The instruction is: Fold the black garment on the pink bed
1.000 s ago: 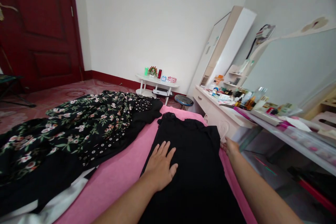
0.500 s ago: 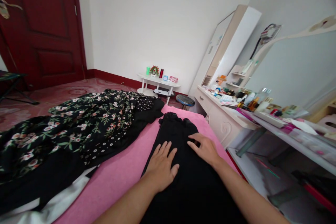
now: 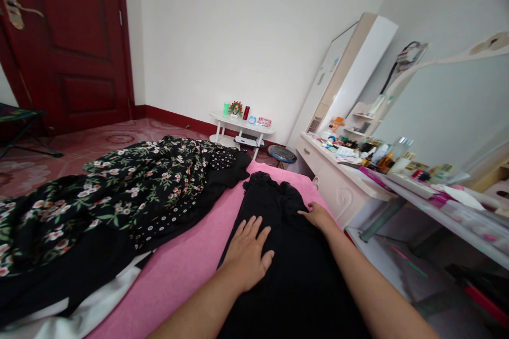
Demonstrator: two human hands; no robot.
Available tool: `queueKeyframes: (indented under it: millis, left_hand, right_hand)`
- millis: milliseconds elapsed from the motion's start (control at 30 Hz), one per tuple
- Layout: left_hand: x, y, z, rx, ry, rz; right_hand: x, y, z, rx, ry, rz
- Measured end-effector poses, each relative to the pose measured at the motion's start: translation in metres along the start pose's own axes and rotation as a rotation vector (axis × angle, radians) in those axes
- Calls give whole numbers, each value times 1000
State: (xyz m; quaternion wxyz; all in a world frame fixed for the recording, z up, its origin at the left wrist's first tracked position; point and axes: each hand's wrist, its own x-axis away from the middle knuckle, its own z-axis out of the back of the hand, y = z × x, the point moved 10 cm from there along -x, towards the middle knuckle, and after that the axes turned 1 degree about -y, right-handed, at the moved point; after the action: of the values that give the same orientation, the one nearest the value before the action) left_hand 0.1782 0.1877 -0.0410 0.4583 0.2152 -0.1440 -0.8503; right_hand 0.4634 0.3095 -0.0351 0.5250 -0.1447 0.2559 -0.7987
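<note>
Since half a second ago your right hand (image 3: 318, 216) has slid outward from the middle of the black garment (image 3: 286, 254) to its right edge, near the gathered top; your left hand (image 3: 247, 253) has stayed put. Black garment lies lengthwise on the pink bedcover (image 3: 186, 265), just right of the floral dress pile (image 3: 131, 196), beside the dressing table (image 3: 342, 180). Left hand: flat, fingers spread, palm pressing cloth, gripping nothing. Right hand: resting on the bunched fabric; whether its fingers pinch a fold, you cannot tell from here. Judgement: keep the left palm as anchor, draw the right edge taut and straight before creasing, and smooth the ruffled top so no wrinkle gets trapped.
</note>
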Motion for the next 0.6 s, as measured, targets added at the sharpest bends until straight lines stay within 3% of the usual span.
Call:
queueKeyframes:
  millis: [200,300,400,600]
  left_hand:
    - [0,-1,-1,5,0,5]
    - [0,-1,-1,3,8,6]
    - [1,0,0,0,5,7]
    - [2,0,1,4,9,3]
  right_hand:
    - [19,15,-2,-108,-285,-49]
    - [36,24,8,-130,-326,-70]
    - [38,29,30,-121,-195,-89]
    - [26,42,119,-84,365,-130]
